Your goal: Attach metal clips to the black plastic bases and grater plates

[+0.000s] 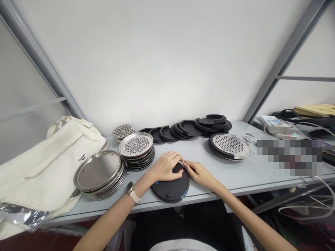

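A round black disc [170, 188] with a blue rim lies at the near edge of the grey table [261, 170]. My left hand [166, 166] rests flat on its top, a watch on that wrist. My right hand [197, 172] touches the disc's far right edge, its fingertips pinched on a small metal piece [181, 162] there. Both hands meet above the disc.
A stack of plain steel discs [98, 172] and a stack of perforated steel discs [136, 146] sit at left, a white cloth bag [44, 164] beyond them. Black rings [188, 128] line the back wall. A perforated disc on black rings [229, 145] lies right, cables and devices further right.
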Motion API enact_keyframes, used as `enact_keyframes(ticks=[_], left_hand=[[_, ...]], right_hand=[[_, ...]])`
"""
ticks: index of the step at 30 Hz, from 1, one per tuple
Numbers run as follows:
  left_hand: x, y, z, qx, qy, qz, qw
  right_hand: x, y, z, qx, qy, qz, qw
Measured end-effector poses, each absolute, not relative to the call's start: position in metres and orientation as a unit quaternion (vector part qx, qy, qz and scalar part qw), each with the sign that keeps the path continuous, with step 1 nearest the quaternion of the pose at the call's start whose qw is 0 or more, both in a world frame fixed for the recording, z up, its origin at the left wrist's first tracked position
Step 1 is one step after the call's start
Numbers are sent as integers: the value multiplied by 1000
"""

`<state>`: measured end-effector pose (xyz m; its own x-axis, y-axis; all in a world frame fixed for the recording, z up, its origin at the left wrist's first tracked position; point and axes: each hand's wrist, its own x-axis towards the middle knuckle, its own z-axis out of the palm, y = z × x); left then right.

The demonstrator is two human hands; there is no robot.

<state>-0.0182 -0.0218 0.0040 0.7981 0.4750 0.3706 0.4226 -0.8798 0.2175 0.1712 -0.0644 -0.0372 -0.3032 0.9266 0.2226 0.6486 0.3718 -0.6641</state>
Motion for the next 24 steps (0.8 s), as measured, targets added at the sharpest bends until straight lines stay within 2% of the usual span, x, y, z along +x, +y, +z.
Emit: enact_keyframes(ticks=[8,15,24], left_hand=[[-18,-18,-1,942,205,219,152],[-17,-17,-3,908,224,239,262],[-16,-18,-1,899,238,237,281]], right_hand=[[172,-67,-32,-485,-769,265,321],[172,-64,-39,-506,-778,225,297],[169,-66,-37,-521,-770,207,305]])
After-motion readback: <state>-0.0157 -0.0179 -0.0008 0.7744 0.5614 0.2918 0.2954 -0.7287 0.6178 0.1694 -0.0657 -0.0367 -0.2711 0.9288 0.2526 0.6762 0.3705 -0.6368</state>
